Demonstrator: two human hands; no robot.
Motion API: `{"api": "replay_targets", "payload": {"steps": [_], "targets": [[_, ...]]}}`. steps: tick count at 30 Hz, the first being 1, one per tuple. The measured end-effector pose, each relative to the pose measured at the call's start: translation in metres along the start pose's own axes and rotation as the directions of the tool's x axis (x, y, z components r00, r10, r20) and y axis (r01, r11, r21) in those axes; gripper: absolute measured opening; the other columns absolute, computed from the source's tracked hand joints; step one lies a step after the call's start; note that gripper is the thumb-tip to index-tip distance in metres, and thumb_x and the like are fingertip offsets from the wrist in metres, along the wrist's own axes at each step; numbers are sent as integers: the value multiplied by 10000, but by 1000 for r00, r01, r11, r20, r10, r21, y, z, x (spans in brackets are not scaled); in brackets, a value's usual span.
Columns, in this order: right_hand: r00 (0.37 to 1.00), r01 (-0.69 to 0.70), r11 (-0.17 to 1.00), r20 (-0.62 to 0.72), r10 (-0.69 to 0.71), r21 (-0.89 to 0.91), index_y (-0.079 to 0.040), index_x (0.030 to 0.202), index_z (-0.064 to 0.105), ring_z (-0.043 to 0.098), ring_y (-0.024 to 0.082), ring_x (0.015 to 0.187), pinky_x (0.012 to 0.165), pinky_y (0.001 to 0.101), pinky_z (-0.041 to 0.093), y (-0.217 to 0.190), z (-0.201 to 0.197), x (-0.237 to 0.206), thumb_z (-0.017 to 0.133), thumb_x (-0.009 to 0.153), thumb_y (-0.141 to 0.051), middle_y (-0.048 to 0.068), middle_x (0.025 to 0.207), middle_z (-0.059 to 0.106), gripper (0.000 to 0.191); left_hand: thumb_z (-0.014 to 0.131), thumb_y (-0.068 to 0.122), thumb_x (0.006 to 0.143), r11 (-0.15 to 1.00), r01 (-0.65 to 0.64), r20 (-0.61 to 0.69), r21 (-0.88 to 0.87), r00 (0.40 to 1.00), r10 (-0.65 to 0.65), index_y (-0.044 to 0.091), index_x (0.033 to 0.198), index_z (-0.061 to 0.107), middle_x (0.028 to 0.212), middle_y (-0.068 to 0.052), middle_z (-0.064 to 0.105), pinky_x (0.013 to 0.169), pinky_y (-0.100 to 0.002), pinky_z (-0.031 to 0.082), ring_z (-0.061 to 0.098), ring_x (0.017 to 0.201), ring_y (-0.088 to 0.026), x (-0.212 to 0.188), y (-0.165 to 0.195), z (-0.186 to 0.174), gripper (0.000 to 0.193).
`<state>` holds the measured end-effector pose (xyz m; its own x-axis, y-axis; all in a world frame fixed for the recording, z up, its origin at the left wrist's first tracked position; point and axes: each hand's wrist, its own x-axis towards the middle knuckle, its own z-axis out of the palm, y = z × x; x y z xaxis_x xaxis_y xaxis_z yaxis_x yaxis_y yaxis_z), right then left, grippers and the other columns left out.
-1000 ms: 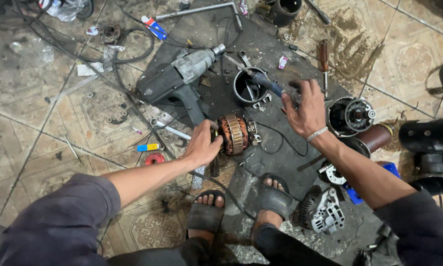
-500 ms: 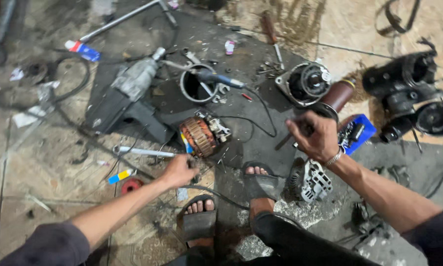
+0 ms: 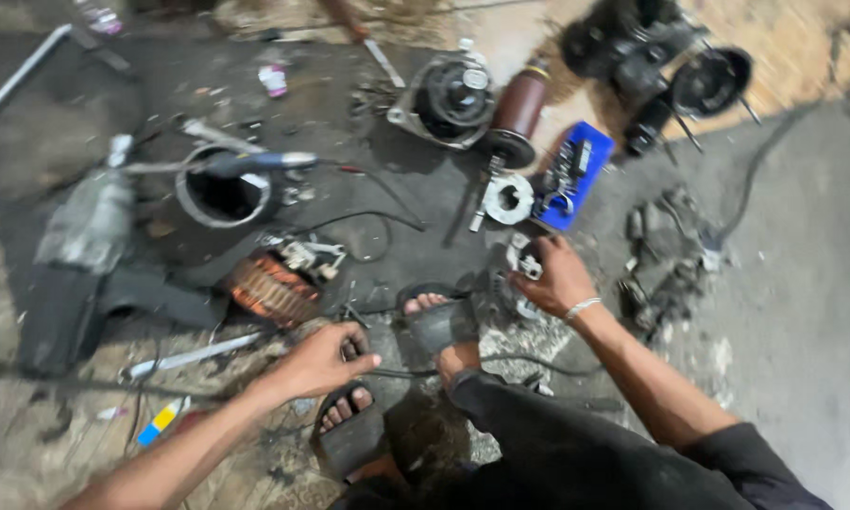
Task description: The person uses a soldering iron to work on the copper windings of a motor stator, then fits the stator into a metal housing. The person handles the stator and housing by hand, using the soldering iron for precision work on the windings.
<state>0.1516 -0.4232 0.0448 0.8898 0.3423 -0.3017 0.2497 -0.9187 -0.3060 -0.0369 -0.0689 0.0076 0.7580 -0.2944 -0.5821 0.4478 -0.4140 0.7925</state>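
Grey metal motor housing (image 3: 518,269) sits on the floor beside the sandalled foot, right hand (image 3: 555,280) clamped on it, likely to steady it. Left hand (image 3: 323,361), fingers loosely curled and empty, rests just near of the copper-wound armature (image 3: 272,288).

On the floor (image 3: 803,283), the rotor (image 3: 272,288) lies just behind the left hand (image 3: 319,361), with the ring housing (image 3: 223,195) behind it and the drill (image 3: 90,227) to its left. The right hand (image 3: 557,279) rests on an alternator (image 3: 510,276) beside the right foot (image 3: 436,321). The tray (image 3: 569,178) lies behind that hand.
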Motion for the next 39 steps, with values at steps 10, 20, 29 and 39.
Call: {"api": "replay_targets", "payload": {"steps": [10, 20, 29, 39], "targets": [[931, -307, 947, -179, 319, 89, -74, 1367, 549, 499, 444, 1176, 934, 557, 442, -20, 47, -51, 860, 717, -378, 219, 1317, 511, 782, 803, 254, 856, 990, -47, 117, -130, 991, 62, 44, 883, 676, 701, 16, 602, 568, -281, 439, 488, 630, -64, 68, 41, 28, 247], [885, -363, 917, -244, 396, 167, -125, 1499, 367, 335, 522, 1366, 1068, 617, 342, -8, 30, -53, 968, 516, -494, 276, 1537, 294, 1210, 750, 222, 888, 997, -8, 141, -76, 990, 18, 33, 925, 659, 660, 5, 650, 465, -263, 456, 548, 554, -49, 129, 86, 41, 213], [916, -400, 916, -1, 401, 35, -342, 1533, 305, 354, 574, 1320, 929, 650, 487, 3, 39, -41, 1030, 433, -349, 224, 1603, 203, 1318, 743, 172, 906, 971, -2, 134, -239, 990, 35, 16, 918, 659, 694, 4, 689, 527, -239, 506, 605, 596, -51, 109, 54, 33, 178], [936, -338, 932, -51, 347, 134, -287, 1506, 395, 439, 533, 1231, 961, 586, 503, -25, 0, -43, 1009, 439, -312, 205, 1472, 394, 1231, 807, 284, 882, 964, -100, -93, -246, 992, 79, 1, 1033, 704, 867, -53, 689, 713, -266, 511, 611, 802, -106, 92, 49, 23, 337]]}}
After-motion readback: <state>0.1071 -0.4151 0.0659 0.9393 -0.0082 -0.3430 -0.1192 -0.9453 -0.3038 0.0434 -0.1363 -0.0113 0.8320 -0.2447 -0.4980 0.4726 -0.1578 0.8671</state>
